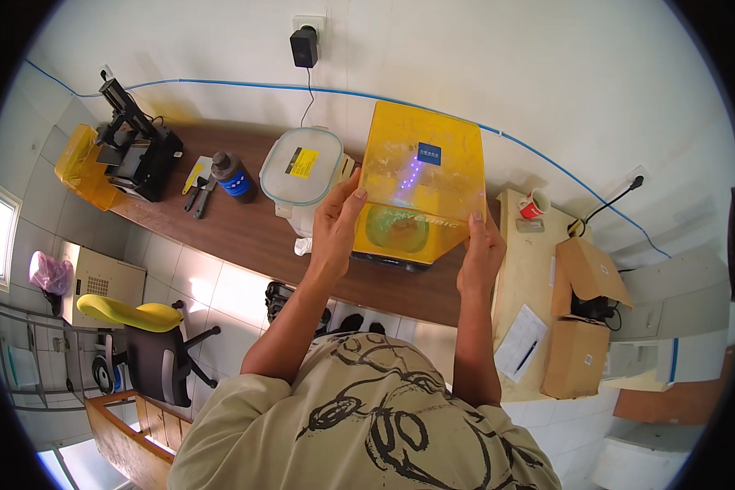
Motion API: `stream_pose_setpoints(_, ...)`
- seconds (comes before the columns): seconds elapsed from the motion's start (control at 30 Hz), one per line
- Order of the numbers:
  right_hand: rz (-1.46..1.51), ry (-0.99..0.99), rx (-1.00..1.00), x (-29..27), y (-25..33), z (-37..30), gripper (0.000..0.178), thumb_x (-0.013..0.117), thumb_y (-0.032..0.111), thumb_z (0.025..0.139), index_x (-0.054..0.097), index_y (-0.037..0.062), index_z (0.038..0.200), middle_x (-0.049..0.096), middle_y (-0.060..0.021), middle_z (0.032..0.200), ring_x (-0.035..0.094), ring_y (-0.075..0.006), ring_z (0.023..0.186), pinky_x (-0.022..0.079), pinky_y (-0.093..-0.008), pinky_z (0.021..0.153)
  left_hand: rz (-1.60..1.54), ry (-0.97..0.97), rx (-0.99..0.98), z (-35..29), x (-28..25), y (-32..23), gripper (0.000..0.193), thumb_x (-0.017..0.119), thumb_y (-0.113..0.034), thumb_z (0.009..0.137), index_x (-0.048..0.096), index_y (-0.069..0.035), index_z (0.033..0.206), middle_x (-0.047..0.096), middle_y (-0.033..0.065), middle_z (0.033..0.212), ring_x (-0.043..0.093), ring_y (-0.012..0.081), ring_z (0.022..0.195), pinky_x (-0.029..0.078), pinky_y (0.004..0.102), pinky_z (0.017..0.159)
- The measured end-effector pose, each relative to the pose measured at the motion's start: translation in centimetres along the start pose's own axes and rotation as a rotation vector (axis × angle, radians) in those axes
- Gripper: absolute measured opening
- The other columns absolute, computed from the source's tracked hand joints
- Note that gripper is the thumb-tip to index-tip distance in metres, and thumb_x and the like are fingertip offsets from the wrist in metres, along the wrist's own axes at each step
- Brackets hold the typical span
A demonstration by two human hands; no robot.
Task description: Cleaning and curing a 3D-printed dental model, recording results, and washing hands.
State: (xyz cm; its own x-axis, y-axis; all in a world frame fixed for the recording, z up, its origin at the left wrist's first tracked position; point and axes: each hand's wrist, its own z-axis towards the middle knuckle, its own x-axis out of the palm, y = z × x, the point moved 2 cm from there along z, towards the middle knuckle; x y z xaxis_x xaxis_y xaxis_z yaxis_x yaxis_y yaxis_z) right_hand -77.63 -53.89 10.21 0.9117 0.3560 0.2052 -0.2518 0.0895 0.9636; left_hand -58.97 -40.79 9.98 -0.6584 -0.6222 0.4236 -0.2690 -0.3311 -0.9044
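A yellow see-through box-shaped cover [457, 159] stands in front of me on the brown table. My left hand [337, 219] grips its left side, with the thumb on the near face. On the opposite side my right hand [482, 251] holds the cover, thumb also on the face. Through the yellow plastic shows a row of lit purple lights [410, 175] and a round greenish disc [396, 231]. A black base [392, 261] is visible at the cover's lower edge. Whether the cover rests on that base or hangs just above it, I cannot tell.
Left of the cover stands a clear-lidded container [290, 184]. Further left are a dark bottle [232, 175], scrapers [204, 198] and a black resin printer [143, 159]. On the right-hand table are a red cup [534, 204], paper [521, 339] and cardboard boxes [578, 359].
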Motion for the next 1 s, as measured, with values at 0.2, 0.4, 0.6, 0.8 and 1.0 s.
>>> stream_pose_setpoints(0.2,-0.033,0.031,-0.016,0.1,0.6,0.0,0.049,0.060,0.021,0.101,0.051,-0.0061,0.140,0.060,-0.0154,0.135,0.055,-0.0165,0.122,0.040,-0.0309,0.106,0.000,0.006,0.001,-0.3,0.5,-0.5,0.051,0.057,-0.025,0.102,0.047,0.006,0.141,0.059,0.0137,0.135,0.055,0.0168,0.123,0.042,0.0296,0.104)
stream_pose_setpoints(0.4,-0.065,0.038,0.004,-0.3,0.9,-0.3,0.051,0.061,0.026,0.101,0.052,-0.0041,0.140,0.061,-0.0151,0.133,0.056,-0.0185,0.123,0.040,-0.0327,0.107,0.055,0.009,-0.054,-0.3,-0.4,0.6,0.050,0.050,-0.029,0.105,0.044,0.004,0.142,0.053,0.0141,0.139,0.050,0.0179,0.128,0.038,0.0309,0.108)
stream_pose_setpoints(0.6,-0.037,-0.060,0.135,-1.7,-0.1,0.5,0.061,0.043,0.047,0.105,0.050,-0.0016,0.142,0.063,-0.0154,0.129,0.058,-0.0228,0.120,0.041,-0.0370,0.106,0.304,-0.011,0.130,-2.3,-2.0,1.8,0.064,0.034,-0.046,0.107,0.036,0.004,0.147,0.040,0.0227,0.150,0.039,0.0307,0.141,0.026,0.0415,0.118)
stream_pose_setpoints(0.8,0.013,-0.186,0.406,-6.4,-7.1,2.8,0.066,0.039,0.057,0.104,0.052,0.0018,0.139,0.064,-0.0153,0.124,0.061,-0.0247,0.111,0.045,-0.0367,0.097,0.302,-0.002,-0.045,-5.1,-5.5,6.2,0.064,0.034,-0.047,0.107,0.040,0.005,0.144,0.046,0.0213,0.144,0.047,0.0302,0.134,0.036,0.0413,0.112)
stream_pose_setpoints(1.0,-0.052,-0.054,0.465,-7.9,-14.0,5.6,0.068,0.038,0.059,0.103,0.053,0.0032,0.138,0.063,-0.0118,0.124,0.060,-0.0221,0.112,0.046,-0.0367,0.095,0.339,-0.054,-0.310,-5.2,-11.0,13.8,0.057,0.042,-0.046,0.106,0.046,-0.004,0.144,0.051,0.0119,0.139,0.057,0.0229,0.116,0.047,0.0362,0.099)
